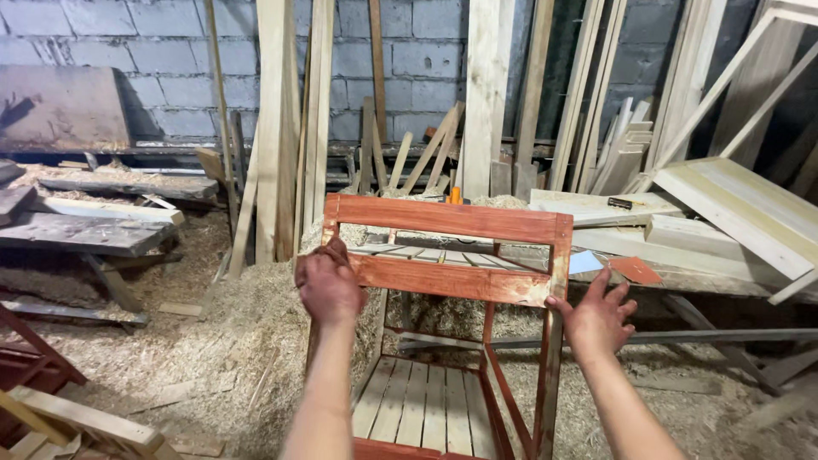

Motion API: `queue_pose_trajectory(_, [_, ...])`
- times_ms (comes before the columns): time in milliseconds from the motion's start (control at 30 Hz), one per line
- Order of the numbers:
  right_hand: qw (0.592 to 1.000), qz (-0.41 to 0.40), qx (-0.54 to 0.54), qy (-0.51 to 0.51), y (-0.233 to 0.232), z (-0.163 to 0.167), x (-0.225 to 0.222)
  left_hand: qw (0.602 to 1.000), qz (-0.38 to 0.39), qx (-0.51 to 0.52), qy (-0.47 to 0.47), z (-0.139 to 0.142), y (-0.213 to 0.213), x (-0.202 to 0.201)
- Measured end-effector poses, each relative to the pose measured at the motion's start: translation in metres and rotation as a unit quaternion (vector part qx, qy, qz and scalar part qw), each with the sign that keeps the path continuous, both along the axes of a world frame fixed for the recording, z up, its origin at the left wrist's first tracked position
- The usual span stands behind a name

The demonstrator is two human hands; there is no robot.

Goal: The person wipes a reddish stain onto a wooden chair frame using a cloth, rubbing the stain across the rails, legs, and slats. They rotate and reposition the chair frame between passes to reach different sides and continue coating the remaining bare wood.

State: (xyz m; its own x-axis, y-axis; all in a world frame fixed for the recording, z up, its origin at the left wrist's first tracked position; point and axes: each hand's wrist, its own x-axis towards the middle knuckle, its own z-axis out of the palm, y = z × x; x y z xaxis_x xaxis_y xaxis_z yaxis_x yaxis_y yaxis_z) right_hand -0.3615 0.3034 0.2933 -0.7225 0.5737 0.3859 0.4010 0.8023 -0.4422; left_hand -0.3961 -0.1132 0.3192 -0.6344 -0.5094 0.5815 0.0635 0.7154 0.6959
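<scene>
A wooden chair frame (452,221) with reddish-brown stain stands in front of me, its slatted seat (417,405) still pale wood. My left hand (328,285) is stained red and closed on what looks like a stained rag, pressed against the left end of the lower back rail (443,277). My right hand (596,315) has its fingers spread and rests against the right upright (558,281) of the frame, holding nothing.
Wood shavings (247,315) cover the floor. Pale planks (281,119) lean on the grey block wall behind. A bench (682,255) with boards lies to the right, old planks (85,230) to the left, and a reddish frame (25,358) at far left.
</scene>
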Motion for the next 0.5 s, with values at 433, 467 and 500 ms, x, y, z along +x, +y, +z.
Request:
queue_pose_trajectory(433, [0.992,0.065,0.112,-0.008,-0.023,0.018,0.015,0.995,-0.055,0.076,-0.019,-0.001,-0.031,0.001])
queue_pose_trajectory(467, [0.99,0.074,0.122,-0.008,-0.024,0.019,0.014,0.976,-0.081,0.195,-0.054,-0.004,-0.018,0.001])
queue_pose_trajectory(500, [0.99,0.077,0.114,-0.01,-0.025,0.019,0.013,0.968,-0.104,0.224,-0.047,-0.011,-0.005,0.003])
